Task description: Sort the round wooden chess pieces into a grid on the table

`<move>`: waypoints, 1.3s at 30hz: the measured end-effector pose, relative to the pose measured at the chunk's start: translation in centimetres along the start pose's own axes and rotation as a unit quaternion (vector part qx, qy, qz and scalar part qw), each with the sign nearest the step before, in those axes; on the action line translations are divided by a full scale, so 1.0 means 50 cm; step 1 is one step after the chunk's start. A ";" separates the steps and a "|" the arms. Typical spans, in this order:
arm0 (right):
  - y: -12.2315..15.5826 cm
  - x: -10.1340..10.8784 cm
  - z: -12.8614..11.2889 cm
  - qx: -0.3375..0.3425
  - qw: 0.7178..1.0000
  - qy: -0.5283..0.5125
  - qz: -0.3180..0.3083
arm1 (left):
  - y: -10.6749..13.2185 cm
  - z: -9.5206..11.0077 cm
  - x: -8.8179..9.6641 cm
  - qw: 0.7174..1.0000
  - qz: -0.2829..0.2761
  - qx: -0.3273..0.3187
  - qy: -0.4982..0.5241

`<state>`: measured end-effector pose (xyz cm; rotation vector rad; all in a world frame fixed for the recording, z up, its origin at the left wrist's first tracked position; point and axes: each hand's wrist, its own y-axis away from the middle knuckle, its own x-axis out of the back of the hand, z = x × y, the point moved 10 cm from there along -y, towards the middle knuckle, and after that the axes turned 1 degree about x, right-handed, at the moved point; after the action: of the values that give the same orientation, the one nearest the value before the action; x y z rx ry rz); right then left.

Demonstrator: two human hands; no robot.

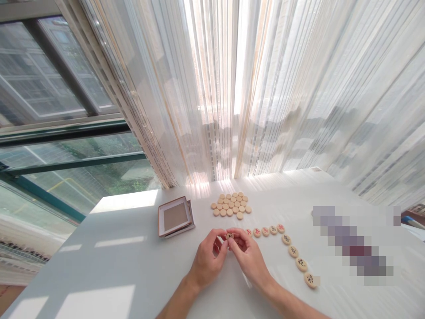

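Observation:
My left hand [208, 257] and my right hand [247, 253] meet over the white table [133, 266], both pinching one round wooden chess piece [229, 236] between thumb and fingertips. A curved row of several marked pieces [292, 250] runs from beside my right hand toward the right and down. A cluster of several blank-side pieces [231, 205] lies just beyond my hands. An open flat box [175, 217] rests to the left of the cluster.
Sheer white curtains [265, 88] hang behind the table's far edge. A window [59, 110] shows at the left. A blurred patch [355, 241] covers something on the table at right.

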<state>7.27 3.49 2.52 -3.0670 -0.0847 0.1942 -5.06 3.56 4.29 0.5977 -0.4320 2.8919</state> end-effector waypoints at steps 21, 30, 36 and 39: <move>0.000 0.008 0.017 -0.004 0.999 0.043 -0.004 | -0.004 -0.014 0.006 0.999 0.006 0.029 0.031; 0.005 -0.011 0.013 -0.010 0.999 0.016 -0.028 | -0.005 -0.044 0.005 0.994 0.019 0.074 0.082; 0.003 -0.023 0.004 -0.002 0.999 -0.009 -0.051 | -0.002 -0.044 -0.001 0.995 -0.003 0.073 0.075; 0.003 -0.029 -0.001 0.001 0.998 -0.006 -0.065 | 0.000 -0.047 -0.002 0.995 -0.007 0.081 0.066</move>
<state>5.84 3.25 2.73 -3.0448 -0.2844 0.2044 -5.80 4.30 2.18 0.4258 -0.1771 2.9495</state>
